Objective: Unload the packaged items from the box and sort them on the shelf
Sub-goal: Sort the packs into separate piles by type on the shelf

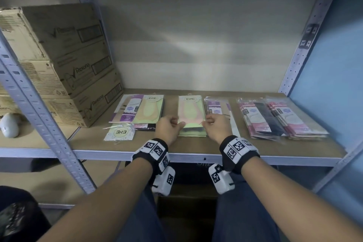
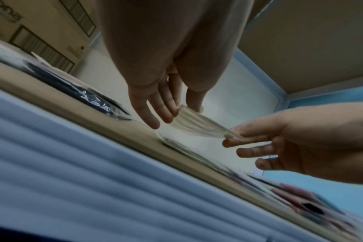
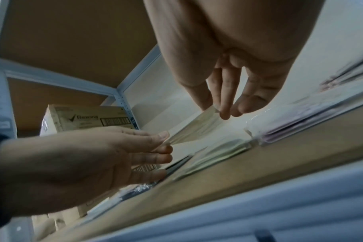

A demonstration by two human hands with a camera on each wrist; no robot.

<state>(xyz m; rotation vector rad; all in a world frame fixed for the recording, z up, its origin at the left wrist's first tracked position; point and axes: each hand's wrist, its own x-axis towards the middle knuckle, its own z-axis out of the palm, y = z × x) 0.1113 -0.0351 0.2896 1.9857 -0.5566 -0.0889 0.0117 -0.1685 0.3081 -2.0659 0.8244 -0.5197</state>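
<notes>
A pale green and pink ENE package [image 1: 191, 110] hangs just above a stack of like green packages [image 1: 193, 132] in the middle of the shelf board [image 1: 196, 149]. My left hand [image 1: 176, 124] pinches its near left corner and my right hand [image 1: 208, 122] pinches its near right corner. In the left wrist view the left hand [image 2: 182, 113] grips the package [image 2: 199, 126] between thumb and fingers. In the right wrist view the right hand [image 3: 220, 109] does the same on the package [image 3: 193, 129].
Purple and beige packs [image 1: 131, 110] and a small ENE pack [image 1: 120, 132] lie to the left. A purple pack [image 1: 218, 108] and pink and black stacks [image 1: 261, 118] lie to the right. Rexona cartons [image 1: 74, 65] fill the left end. Metal uprights [image 1: 39, 116] frame the shelf.
</notes>
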